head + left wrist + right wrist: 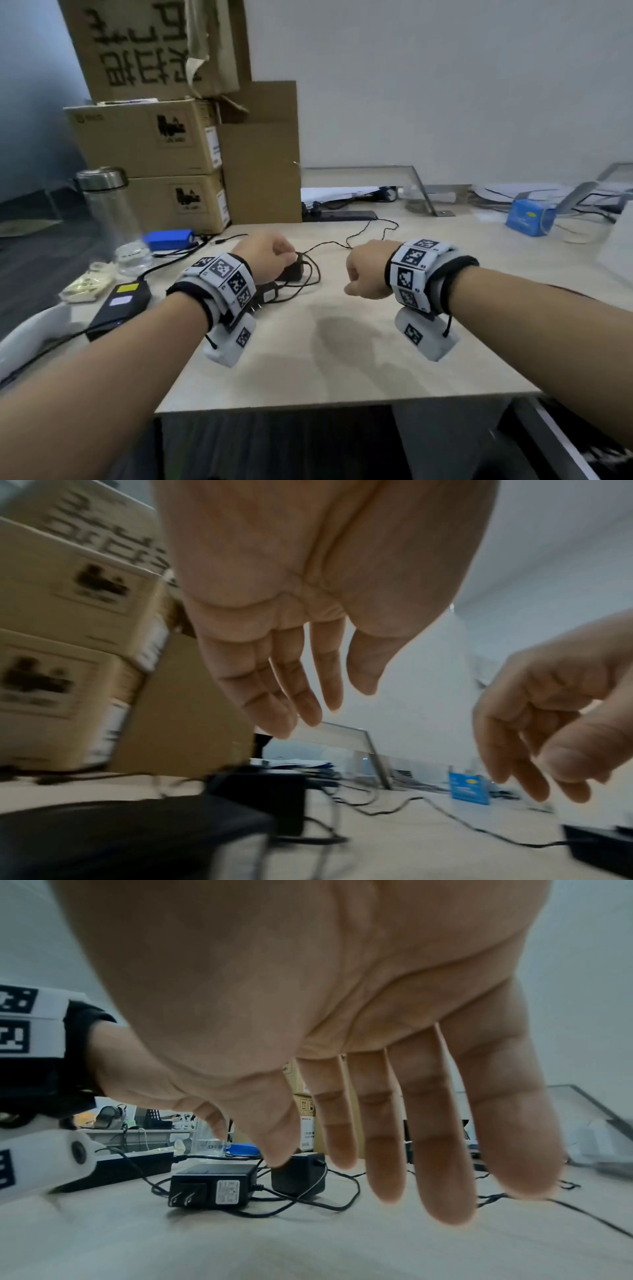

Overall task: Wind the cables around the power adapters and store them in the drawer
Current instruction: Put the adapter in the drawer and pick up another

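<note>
Two black power adapters lie on the pale desk (342,342). The one with bare prongs (212,1185) lies flat near my left wrist, and the boxier one (298,1175) stands just behind it. Their thin black cables (310,274) lie tangled beside them, and one strand (373,234) trails to the back. My left hand (325,704) hovers over the boxy adapter (294,270) with its fingers straight, holding nothing. My right hand (359,270) hangs to the right of the adapters, its fingers (441,1150) extended and empty. At the lower right, under the desk edge, is what looks like an open drawer (561,442).
Stacked cardboard boxes (147,144) fill the back left. A clear bottle (109,212), a blue battery pack (169,238) and a larger black power brick (120,308) line the left edge. A power strip (342,215) and a blue box (529,217) sit at the back.
</note>
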